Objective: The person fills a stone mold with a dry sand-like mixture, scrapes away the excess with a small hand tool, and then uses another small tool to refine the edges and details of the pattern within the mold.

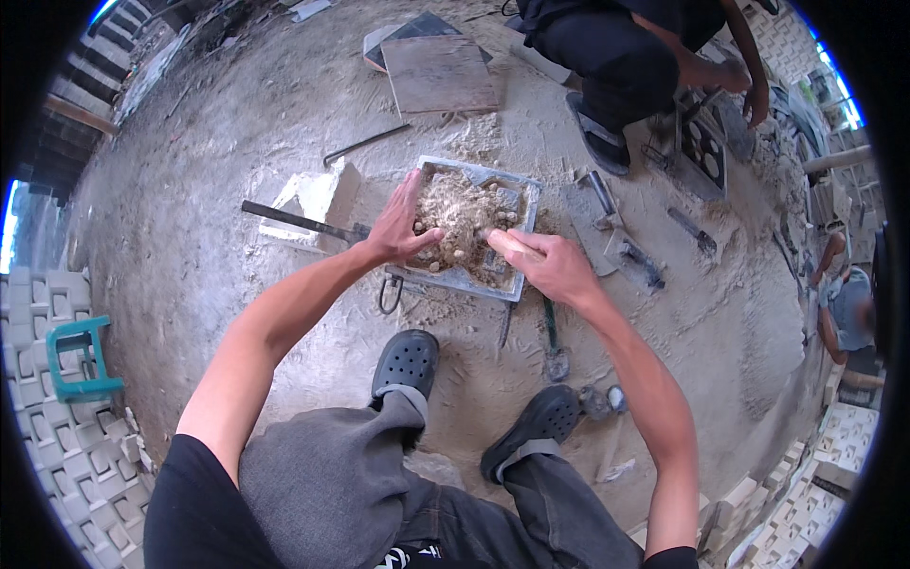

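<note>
A square metal mould frame lies on the ground in front of me, filled with loose pale sand and lumps. My left hand rests on its left side, fingers spread, with the thumb reaching over the sand. In my right hand, at the right side, a light wooden handle is gripped; its far end meets the sand, so the tool's working end cannot be made out. A flat metal bar passes beside my left wrist, partly over a broken white block.
A wooden board and a bent rod lie beyond the frame. Hammer-like tools and a green-handled tool lie to the right. A person crouches at far right. A teal stool and stacked pale blocks stand left.
</note>
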The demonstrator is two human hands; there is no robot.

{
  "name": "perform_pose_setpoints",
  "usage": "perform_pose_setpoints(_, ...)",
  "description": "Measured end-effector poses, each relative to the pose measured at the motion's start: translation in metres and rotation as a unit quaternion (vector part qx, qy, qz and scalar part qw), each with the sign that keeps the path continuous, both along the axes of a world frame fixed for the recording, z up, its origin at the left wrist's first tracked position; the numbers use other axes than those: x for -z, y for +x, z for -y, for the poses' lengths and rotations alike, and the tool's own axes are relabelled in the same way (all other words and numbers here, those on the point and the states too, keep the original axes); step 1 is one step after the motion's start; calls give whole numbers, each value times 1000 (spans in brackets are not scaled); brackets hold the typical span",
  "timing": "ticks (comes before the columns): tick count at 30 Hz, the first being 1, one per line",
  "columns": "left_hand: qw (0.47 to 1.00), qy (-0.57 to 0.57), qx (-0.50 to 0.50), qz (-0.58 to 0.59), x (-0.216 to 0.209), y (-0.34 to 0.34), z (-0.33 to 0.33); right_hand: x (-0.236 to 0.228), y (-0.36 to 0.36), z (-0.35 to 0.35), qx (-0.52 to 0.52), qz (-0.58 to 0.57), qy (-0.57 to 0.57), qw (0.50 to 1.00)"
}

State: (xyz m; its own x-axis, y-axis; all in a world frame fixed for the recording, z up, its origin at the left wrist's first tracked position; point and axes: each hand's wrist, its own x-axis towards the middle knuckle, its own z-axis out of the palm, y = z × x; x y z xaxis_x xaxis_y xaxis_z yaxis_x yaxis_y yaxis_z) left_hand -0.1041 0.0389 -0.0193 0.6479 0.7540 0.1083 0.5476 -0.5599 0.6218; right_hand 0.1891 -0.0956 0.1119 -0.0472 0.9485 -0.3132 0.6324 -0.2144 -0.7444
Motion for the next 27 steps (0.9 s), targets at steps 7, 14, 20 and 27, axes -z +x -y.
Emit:
perform_pose_setpoints(7, 1000, 1, -6, 1, -2, 6, 0, -15, -6, -23, 17, 43, -15, 999)
perform_pose_setpoints(14, 999, -30, -21, 18, -9, 14, -6, -38, -16, -21, -17, 171, 30, 985)
perform_pose_setpoints(20, 1000, -20, -20, -1, -9, 20, -17, -44, -26, -21, -16, 260, 79, 962)
perform_pose_setpoints(27, 999, -31, -24, 31, -7, 24, -22, -5, -22, -22, -21, 302, 195, 933)
